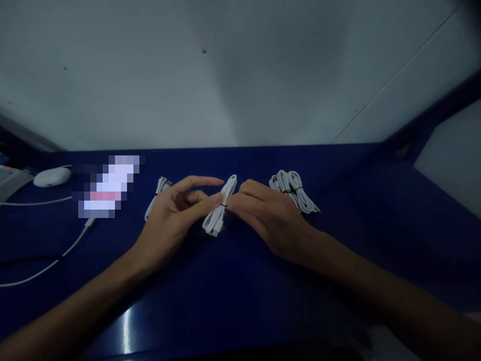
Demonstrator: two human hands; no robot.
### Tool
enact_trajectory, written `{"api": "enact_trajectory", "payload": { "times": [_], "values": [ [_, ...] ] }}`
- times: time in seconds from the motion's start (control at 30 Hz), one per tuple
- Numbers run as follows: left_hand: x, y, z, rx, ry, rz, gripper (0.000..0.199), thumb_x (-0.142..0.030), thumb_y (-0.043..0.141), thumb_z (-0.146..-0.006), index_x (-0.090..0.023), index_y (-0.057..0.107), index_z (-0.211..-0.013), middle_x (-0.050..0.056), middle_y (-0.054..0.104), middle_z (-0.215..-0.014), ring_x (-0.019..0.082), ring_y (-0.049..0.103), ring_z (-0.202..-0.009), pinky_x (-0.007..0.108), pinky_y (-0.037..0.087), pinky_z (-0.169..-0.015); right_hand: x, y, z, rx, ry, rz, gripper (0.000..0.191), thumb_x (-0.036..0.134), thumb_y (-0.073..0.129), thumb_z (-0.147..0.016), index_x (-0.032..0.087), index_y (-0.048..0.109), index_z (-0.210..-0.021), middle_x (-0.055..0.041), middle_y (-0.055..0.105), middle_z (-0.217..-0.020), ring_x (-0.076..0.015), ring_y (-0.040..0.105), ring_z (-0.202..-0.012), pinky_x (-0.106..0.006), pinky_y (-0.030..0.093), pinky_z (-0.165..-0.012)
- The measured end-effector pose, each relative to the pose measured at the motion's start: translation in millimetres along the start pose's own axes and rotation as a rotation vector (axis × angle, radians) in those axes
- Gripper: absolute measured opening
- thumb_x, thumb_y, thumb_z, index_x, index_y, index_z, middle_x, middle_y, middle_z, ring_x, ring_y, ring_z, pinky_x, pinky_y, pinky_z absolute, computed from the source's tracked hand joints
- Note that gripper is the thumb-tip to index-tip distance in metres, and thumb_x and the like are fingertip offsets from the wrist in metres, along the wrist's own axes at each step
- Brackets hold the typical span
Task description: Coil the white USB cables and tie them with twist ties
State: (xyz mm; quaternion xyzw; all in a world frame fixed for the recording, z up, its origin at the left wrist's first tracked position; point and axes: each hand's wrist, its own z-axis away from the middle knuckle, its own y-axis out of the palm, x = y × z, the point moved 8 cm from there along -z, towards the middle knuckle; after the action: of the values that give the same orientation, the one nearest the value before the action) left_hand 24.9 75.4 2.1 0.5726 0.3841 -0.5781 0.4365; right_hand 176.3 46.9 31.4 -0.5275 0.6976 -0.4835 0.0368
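A coiled white cable (215, 219) with a dark tie round its middle is held above the blue table, tilted, its connector pointing down. My left hand (176, 213) grips it between thumb and fingers, the index finger stretched out above. My right hand (268, 213) has its fingers pinched together at the dark tie, on the right side of the coil. Behind my left hand lies another white cable bundle (151, 206), partly hidden. Several white coiled cables (300, 193) with dark ties lie just beyond my right hand.
On the left of the blue table (225, 296) lies a blurred-out bright device (108, 188) with a white cord (77, 245) plugged in. A white rounded case (52, 176) sits further left. A pale wall (169, 100) rises behind the table.
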Motion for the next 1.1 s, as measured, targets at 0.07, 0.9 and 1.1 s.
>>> {"api": "enact_trajectory", "payload": {
  "times": [0.07, 0.9, 1.1],
  "values": [
    [0, 0.4, 1, 0.022, 0.004, -0.031, 0.027, -0.035, 0.08, -0.103, -0.026, 0.077, -0.129, -0.002, 0.077, -0.071, 0.017, 0.077, -0.062, 0.026, 0.06, -0.062, 0, -1, 0, -0.021, 0.005, -0.012, 0.021, 0.012, 0.052, -0.115, 0.02, 0.069, -0.108, -0.0041, 0.07, -0.099, -0.0178, 0.062, -0.085, -0.031, 0.048, -0.072],
    [-9, -4.8, 6, -0.067, 0.113, -0.096, 0.025, -0.025, 0.09, -0.092, -0.023, 0.079, -0.115, -0.001, 0.083, -0.079, 0.018, 0.079, -0.071, 0.028, 0.063, -0.07, -7, -5, -2, -0.037, 0.186, -0.213, 0.017, 0.012, 0.058, -0.112, 0.02, 0.066, -0.099, 0.0011, 0.064, -0.089, -0.0138, 0.058, -0.078, -0.03, 0.047, -0.073],
    [13, 1.0, 0, 0.019, -0.082, 0.16, 0.028, -0.021, 0.088, -0.093, -0.024, 0.074, -0.118, -0.003, 0.078, -0.071, 0.019, 0.079, -0.063, 0.031, 0.067, -0.067, 5, 5, 3, -0.032, -0.066, 0.273, 0.029, 0.009, 0.045, -0.115, 0.019, 0.065, -0.096, -0.0035, 0.063, -0.085, -0.0172, 0.05, -0.075, -0.03, 0.035, -0.058]
  ]
}}
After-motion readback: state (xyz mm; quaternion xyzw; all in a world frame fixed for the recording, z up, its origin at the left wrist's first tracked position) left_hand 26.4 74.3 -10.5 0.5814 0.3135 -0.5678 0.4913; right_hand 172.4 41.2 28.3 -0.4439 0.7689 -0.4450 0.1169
